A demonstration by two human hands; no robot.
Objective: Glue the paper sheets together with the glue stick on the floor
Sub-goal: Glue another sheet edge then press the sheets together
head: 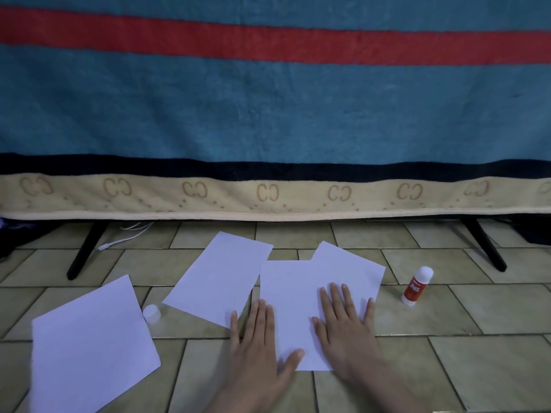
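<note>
Several white paper sheets lie on the tiled floor. One sheet (290,305) lies in the middle, on top of another sheet (354,263) that sticks out at its upper right. My right hand (343,329) presses flat on the middle sheet, fingers spread. My left hand (256,344) lies flat at its left edge, thumb on the paper. A third sheet (220,272) lies to the left, a fourth (92,344) at the near left. The red and white glue stick (416,286) stands upright to the right, apart from both hands. Its white cap (152,313) lies between the left sheets.
A blue blanket (268,108) with red, dark and beige stripes hangs across the back, close behind the sheets. Black slanted legs stand on the floor at the left (85,248) and right (484,244). A white cable (125,235) lies under the blanket's edge.
</note>
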